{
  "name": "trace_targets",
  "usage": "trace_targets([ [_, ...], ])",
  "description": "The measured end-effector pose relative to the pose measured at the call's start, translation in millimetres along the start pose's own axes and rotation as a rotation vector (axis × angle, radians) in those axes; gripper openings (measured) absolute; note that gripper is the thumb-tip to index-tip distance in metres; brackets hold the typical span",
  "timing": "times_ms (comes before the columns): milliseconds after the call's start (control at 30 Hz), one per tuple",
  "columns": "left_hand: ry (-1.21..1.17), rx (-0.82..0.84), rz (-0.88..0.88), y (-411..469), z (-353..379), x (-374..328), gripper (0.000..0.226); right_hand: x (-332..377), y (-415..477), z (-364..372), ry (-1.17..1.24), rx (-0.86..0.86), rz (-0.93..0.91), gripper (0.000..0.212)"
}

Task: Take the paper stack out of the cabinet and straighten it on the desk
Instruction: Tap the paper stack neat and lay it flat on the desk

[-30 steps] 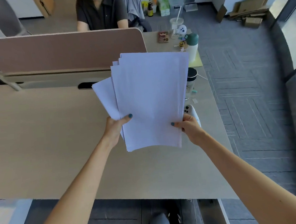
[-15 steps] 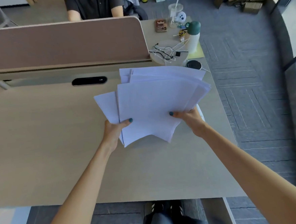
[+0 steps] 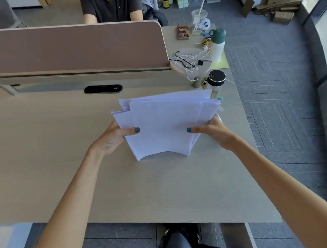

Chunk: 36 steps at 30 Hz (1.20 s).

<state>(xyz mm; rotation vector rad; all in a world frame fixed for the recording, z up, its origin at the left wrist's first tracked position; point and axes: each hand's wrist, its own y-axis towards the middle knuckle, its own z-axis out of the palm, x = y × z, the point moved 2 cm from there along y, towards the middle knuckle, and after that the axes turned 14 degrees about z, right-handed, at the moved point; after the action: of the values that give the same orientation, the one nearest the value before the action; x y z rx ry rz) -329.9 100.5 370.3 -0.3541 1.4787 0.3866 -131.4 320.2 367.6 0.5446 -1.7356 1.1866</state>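
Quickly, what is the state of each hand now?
Left hand: closed on the paper stack.
Right hand: closed on the paper stack.

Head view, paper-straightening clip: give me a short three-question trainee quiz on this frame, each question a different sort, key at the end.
1. True or false: the paper stack lies flat on the desk with both hands off it.
2. Which hand grips the stack's edge nearer the black-lidded bottle? A) left hand B) right hand
3. Fill in: the sheets are not yet squared; their far edges look ______.

Key
1. False: both hands hold it, one at each side, thumbs on top.
2. B
3. Uneven, with staggered corners showing at the far left.
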Motion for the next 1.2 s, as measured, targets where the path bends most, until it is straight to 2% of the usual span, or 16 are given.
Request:
trace_targets([
  [100,0.043,0.065,-0.005,2,2,-9,0.068,16,-9,9,-0.076,0.064,0.026,0.04],
  [167,0.084,0.063,-0.001,5,2,-10,0.074,29,-15,19,-0.149,0.102,0.001,0.04],
  [300,0.049,-0.096,0.067,5,-5,-8,0.083,43,-15,24,-0.168,0.123,-0.037,0.04],
  [467,0.082,-0.179,0.116,2,1,-8,0.059,40,-17,24,-0.135,0.149,-0.043,0.037],
  [633,0.09,-0.346,0.152,-5,8,-19,0.066,28,-11,22,-0.133,0.127,-0.028,0.04],
  [767,0.127,-0.436,0.165,-3,23,-27,0.058,21,-12,21,-0.105,0.091,-0.041,0.034],
  [900,0.141,-0.473,0.144,1,26,-28,0.049,6,-2,20,-0.105,0.088,-0.018,0.041],
  [1033,0.108,-0.481,0.139,3,25,-27,0.036,2,4,25,-0.068,0.079,-0.029,0.037],
  [1133,0.063,-0.426,0.154,1,23,-25,0.038,5,6,31,-0.052,0.075,-0.051,0.04],
  [1200,0.03,-0.355,0.148,-1,18,-20,0.049,5,8,32,-0.041,0.072,-0.056,0.04],
])
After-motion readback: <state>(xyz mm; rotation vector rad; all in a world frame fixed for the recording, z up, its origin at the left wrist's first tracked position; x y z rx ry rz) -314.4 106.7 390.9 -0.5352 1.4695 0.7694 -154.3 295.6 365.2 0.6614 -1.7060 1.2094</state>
